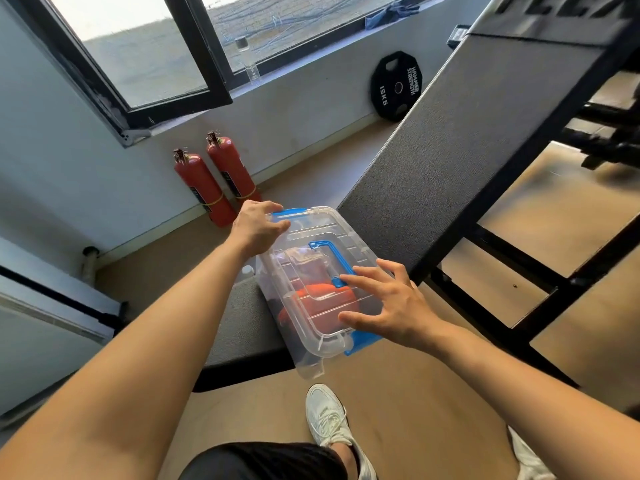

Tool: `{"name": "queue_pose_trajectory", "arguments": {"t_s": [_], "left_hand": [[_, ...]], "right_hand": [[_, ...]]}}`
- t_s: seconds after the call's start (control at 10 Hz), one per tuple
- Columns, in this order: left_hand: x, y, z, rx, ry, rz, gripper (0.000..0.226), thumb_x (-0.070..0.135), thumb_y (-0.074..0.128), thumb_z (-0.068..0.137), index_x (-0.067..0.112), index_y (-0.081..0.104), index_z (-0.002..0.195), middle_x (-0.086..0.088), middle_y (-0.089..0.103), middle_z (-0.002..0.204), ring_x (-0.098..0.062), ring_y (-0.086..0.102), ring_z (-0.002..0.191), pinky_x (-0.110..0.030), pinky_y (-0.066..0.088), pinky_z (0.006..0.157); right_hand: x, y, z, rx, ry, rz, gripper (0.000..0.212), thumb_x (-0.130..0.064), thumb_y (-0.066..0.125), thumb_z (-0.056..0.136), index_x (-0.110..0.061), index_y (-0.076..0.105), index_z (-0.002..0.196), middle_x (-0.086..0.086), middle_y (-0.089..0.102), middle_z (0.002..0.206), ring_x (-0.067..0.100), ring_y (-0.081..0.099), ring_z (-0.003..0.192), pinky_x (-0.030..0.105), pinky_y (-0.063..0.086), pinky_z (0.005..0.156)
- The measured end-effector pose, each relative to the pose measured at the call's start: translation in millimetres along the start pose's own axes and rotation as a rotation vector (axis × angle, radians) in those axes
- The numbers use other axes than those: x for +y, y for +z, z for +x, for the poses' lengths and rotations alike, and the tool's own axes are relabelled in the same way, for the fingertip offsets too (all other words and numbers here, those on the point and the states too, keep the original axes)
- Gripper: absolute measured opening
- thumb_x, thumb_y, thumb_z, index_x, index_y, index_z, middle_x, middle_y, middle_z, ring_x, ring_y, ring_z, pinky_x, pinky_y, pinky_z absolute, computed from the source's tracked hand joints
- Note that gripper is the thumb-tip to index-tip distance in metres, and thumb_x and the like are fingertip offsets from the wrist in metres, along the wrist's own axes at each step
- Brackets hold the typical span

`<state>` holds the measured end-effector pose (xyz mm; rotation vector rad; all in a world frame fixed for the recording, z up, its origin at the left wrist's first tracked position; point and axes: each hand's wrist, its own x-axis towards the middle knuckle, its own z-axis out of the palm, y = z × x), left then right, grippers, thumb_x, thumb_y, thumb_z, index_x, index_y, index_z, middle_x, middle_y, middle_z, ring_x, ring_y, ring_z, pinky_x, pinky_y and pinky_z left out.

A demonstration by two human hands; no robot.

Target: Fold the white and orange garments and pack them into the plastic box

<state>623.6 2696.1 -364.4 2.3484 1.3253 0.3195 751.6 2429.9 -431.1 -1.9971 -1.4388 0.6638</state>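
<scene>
A clear plastic box [308, 355] with a clear lid [332, 233] and blue handle [334, 256] rests on the end of a black padded bench [242, 327]. Through the lid I see the orange garment [313, 299] inside; a pale fabric shape [304, 263] lies beyond it, blurred by the plastic. My left hand [258, 225] curls over the far corner of the lid at a blue latch [289, 212]. My right hand [388, 299] lies with fingers spread on the near part of the lid, by the other blue latch [363, 341].
Two red fire extinguishers [214, 181] lean on the wall under an open window [145, 64]. A black weight plate [396, 86] stands against the wall. The inclined bench pad [467, 150] rises to the right over a black frame. My white shoe [327, 415] is on the brown floor.
</scene>
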Motion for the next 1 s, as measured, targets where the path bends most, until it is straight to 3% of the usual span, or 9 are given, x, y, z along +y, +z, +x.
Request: {"name": "queue_pose_trajectory", "arguments": {"t_s": [0.1,0.3,0.4,0.6,0.7,0.8,0.9,1.0], "left_hand": [[0,-1,-1,0.000,0.023,-0.043,0.032,0.035,0.073,0.087,0.027,0.070,0.117,-0.006,0.063,0.134,-0.025,0.059,0.118,-0.037,0.045,0.102],[1,-2,-3,0.030,0.056,-0.120,0.023,0.029,0.077,0.085,0.025,0.075,0.107,-0.005,0.067,0.130,-0.022,0.061,0.120,-0.038,0.046,0.103],[3,-2,-10,0.072,0.097,-0.060,0.026,0.032,0.075,0.085,0.025,0.075,0.110,-0.002,0.069,0.128,-0.021,0.063,0.117,-0.039,0.050,0.102],[14,-14,-30,0.231,0.361,0.254,0.028,0.035,0.072,0.090,0.023,0.071,0.115,-0.004,0.072,0.120,-0.026,0.064,0.110,-0.041,0.050,0.091],[21,-24,-47,0.232,0.442,0.229,0.026,0.029,0.074,0.090,0.021,0.072,0.114,-0.004,0.073,0.115,-0.025,0.067,0.104,-0.038,0.052,0.085],[30,-35,-78,0.148,0.511,0.120,0.018,0.021,0.077,0.088,0.019,0.076,0.105,-0.003,0.076,0.107,-0.021,0.070,0.095,-0.034,0.056,0.082],[37,-44,-116,0.062,0.607,0.046,0.010,0.015,0.078,0.086,0.016,0.079,0.096,-0.001,0.077,0.093,-0.016,0.071,0.078,-0.040,0.062,0.075],[42,-44,-153,-0.019,0.607,-0.048,0.010,0.013,0.079,0.085,0.016,0.079,0.095,0.002,0.078,0.090,-0.013,0.072,0.076,-0.034,0.062,0.075]], "right_hand": [[0,0,0,-0.003,0.003,0.005,0.075,-0.085,0.055,0.072,-0.058,0.041,0.141,-0.025,0.030,0.157,0.007,0.003,0.149,0.057,0.017,0.119],[4,2,1,-0.002,-0.006,0.003,0.078,-0.088,0.052,0.070,-0.058,0.040,0.141,-0.024,0.030,0.157,0.007,0.003,0.149,0.058,0.017,0.119],[4,2,1,-0.006,-0.009,0.002,0.078,-0.087,0.053,0.071,-0.057,0.040,0.142,-0.024,0.030,0.157,0.007,0.003,0.149,0.058,0.017,0.119],[1,-7,0,-0.091,0.004,0.042,0.080,-0.085,0.057,0.070,-0.056,0.040,0.143,-0.021,0.027,0.159,0.011,-0.002,0.150,0.060,0.017,0.122],[-8,-17,-1,-0.135,0.027,-0.015,0.079,-0.081,0.058,0.073,-0.053,0.038,0.145,-0.016,0.025,0.163,0.017,-0.001,0.153,0.062,0.012,0.122],[-25,-27,-2,-0.160,0.058,-0.079,0.075,-0.074,0.061,0.079,-0.048,0.041,0.146,-0.011,0.030,0.162,0.023,0.009,0.151,0.059,0.014,0.120],[-35,-40,-4,-0.157,0.075,-0.049,0.065,-0.062,0.069,0.082,-0.040,0.053,0.140,-0.003,0.045,0.152,0.022,0.034,0.139,0.051,0.037,0.114],[-40,-58,-9,-0.190,0.081,0.010,0.046,-0.045,0.072,0.087,-0.026,0.066,0.129,0.002,0.065,0.128,0.018,0.062,0.112,0.038,0.058,0.095]]}}
